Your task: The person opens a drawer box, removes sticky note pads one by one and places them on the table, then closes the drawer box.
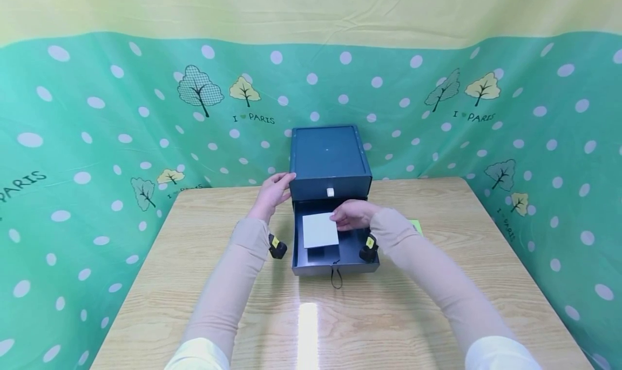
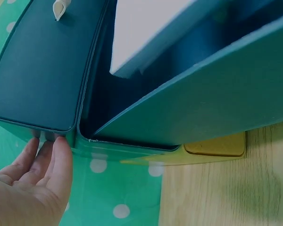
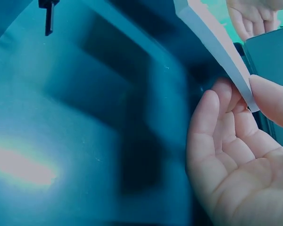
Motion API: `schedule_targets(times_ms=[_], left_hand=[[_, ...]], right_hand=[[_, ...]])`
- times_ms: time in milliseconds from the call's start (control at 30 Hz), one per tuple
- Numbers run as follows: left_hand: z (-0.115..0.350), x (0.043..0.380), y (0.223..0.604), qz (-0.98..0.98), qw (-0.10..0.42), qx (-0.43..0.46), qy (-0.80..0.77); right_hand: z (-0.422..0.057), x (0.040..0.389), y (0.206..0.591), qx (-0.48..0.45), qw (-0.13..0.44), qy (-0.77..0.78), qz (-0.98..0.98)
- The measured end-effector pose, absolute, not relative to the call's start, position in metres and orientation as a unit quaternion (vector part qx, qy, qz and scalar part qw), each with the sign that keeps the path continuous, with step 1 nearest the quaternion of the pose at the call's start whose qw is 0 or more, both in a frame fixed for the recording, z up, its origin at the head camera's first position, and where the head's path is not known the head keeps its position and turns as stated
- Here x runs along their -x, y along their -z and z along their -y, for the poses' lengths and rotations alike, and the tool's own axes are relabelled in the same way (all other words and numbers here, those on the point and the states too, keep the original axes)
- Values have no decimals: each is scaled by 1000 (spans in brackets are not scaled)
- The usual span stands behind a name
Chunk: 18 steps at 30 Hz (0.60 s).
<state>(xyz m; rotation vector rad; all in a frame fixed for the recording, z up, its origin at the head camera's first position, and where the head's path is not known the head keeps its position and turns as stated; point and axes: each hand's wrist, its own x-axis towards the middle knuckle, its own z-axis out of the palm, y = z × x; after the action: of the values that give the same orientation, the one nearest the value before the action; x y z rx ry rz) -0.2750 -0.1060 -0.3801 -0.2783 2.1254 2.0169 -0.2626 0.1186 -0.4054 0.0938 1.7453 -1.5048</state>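
A dark blue two-tier drawer box stands at the back middle of the table. Its lower drawer is pulled out toward me, while the upper one is closed. Over that drawer my right hand pinches a square white paper pad at its right edge, between thumb and fingers. The pad casts a dark shadow on the drawer floor in the right wrist view. With straight fingertips, my left hand touches the left side of the upper tier.
A white pull tab sticks out of the upper drawer, and a dark loop hangs from the lower drawer's front. Something bright green lies partly behind the right forearm. A polka-dot curtain hangs close behind the box.
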Motion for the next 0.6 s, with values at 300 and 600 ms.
schedule_targets(times_ms=[300,600], left_hand=[[106,276,381,-720,98,92,-680],[106,275,381,-713,94,90,-689]], right_hand=[[-131,259,398,-27,403,623,-670],[-148,255,395,-28,407,632,-659]])
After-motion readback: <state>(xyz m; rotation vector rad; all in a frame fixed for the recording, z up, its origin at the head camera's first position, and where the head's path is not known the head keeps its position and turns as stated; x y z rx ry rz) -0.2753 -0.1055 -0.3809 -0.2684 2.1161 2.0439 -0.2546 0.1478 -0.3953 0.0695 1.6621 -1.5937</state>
